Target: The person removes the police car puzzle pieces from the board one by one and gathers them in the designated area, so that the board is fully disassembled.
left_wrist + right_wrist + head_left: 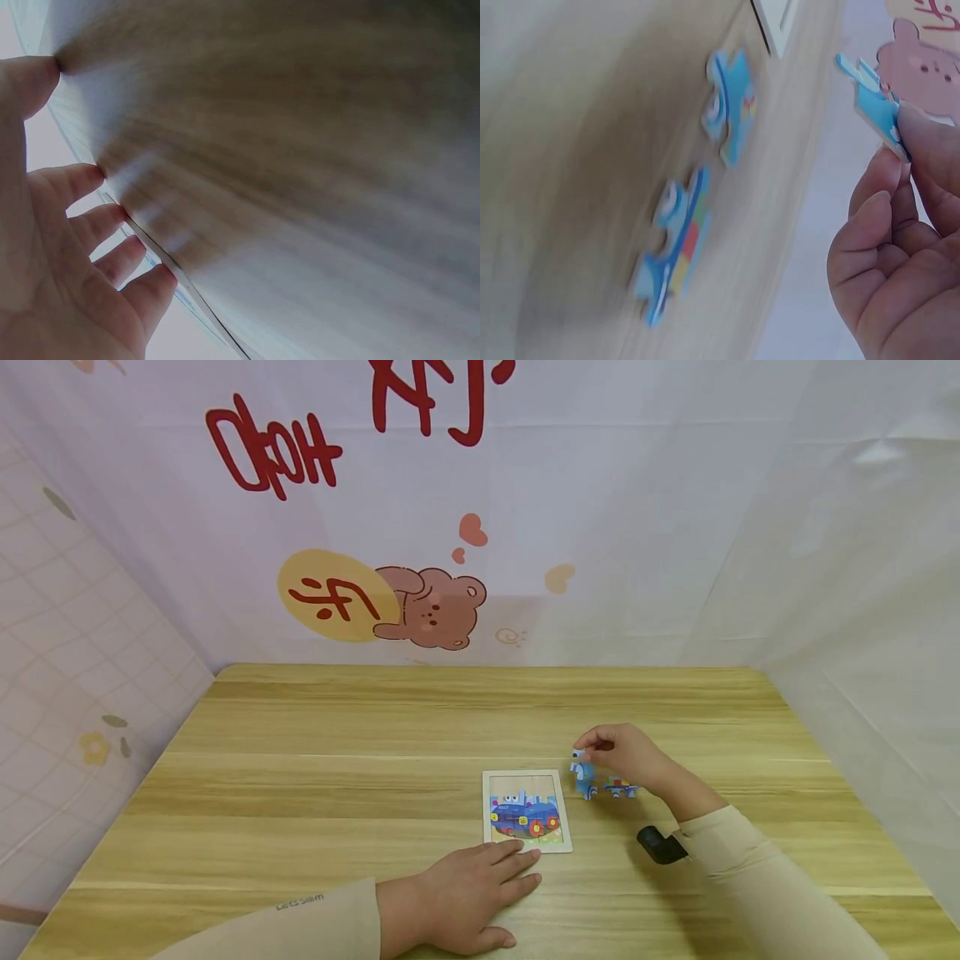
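Here, low in the middle of the head view, the left hand (468,893) has its fingers stretched out, touching the bottom edge of the puzzle board (521,783). Up and to the right, the right hand (628,756) pinches a little blue piece (877,109). Two more pieces (679,244) lie on the desk (300,777) beside the board.
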Motion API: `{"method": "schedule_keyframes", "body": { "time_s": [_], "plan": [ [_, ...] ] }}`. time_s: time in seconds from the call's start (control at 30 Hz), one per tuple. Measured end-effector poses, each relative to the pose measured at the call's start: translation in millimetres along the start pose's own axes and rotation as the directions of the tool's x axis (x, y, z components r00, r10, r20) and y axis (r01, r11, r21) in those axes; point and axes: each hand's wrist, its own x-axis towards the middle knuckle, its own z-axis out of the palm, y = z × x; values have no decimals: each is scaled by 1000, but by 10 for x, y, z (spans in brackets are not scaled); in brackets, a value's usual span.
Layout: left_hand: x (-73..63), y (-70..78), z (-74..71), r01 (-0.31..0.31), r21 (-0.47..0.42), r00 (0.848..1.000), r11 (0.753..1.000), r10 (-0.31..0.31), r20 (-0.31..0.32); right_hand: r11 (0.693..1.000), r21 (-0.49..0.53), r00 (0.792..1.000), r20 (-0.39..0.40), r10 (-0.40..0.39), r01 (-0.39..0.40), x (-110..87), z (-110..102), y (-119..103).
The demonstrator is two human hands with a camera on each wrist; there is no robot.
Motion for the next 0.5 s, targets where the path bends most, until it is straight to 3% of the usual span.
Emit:
{"method": "schedule_keyframes", "body": {
  "time_s": [0.5],
  "plan": [
    [1,10,-8,4,23,1000,1000,-4,-11,999,-7,999,12,43,-43,-148,-339,281]
  ]
}}
